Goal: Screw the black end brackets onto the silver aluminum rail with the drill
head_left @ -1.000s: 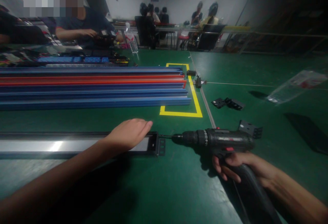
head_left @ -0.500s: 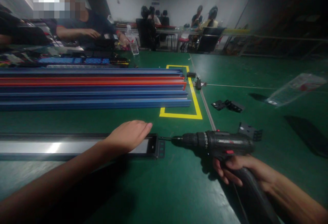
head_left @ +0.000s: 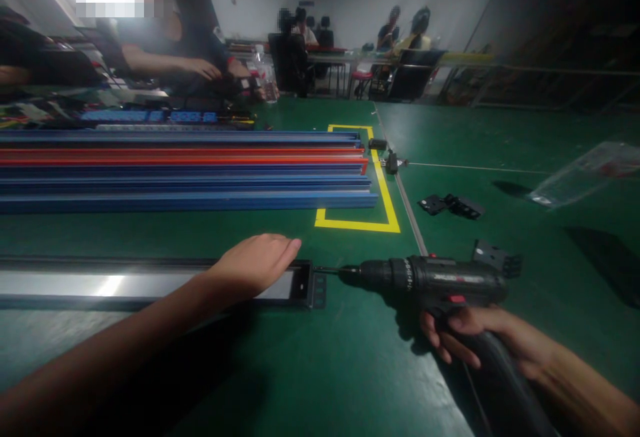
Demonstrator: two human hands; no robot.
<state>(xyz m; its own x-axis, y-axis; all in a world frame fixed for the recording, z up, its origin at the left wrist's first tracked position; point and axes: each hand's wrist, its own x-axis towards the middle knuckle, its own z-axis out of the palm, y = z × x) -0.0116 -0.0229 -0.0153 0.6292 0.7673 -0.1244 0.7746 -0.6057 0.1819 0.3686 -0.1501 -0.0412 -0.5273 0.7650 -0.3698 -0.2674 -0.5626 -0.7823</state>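
Observation:
My right hand (head_left: 465,338) is wrapped around the grip of a black cordless drill (head_left: 440,282), held level and pointing left. Its long thin bit (head_left: 327,270) reaches the end of a long metal profile (head_left: 65,282), which has dark edges and a shiny inner strip. A small black slotted bracket (head_left: 320,290) sticks out from that end. Over the profile near the same end lies my left hand (head_left: 260,264), thumb side up, gripping it across the top. The fingertips on its far side are hidden, as is the exact contact at the bit's tip.
Beyond lie blue profiles (head_left: 200,202) and red profiles (head_left: 200,157), their ends inside a yellow tape outline (head_left: 357,226). Black brackets (head_left: 465,208) and a clear plastic bottle (head_left: 580,174) are at the right. Another person (head_left: 185,50) works across the green table (head_left: 320,384).
The view has shifted slightly, so the table items appear a little farther right. My hands and the drill keep about the same place against the profile.

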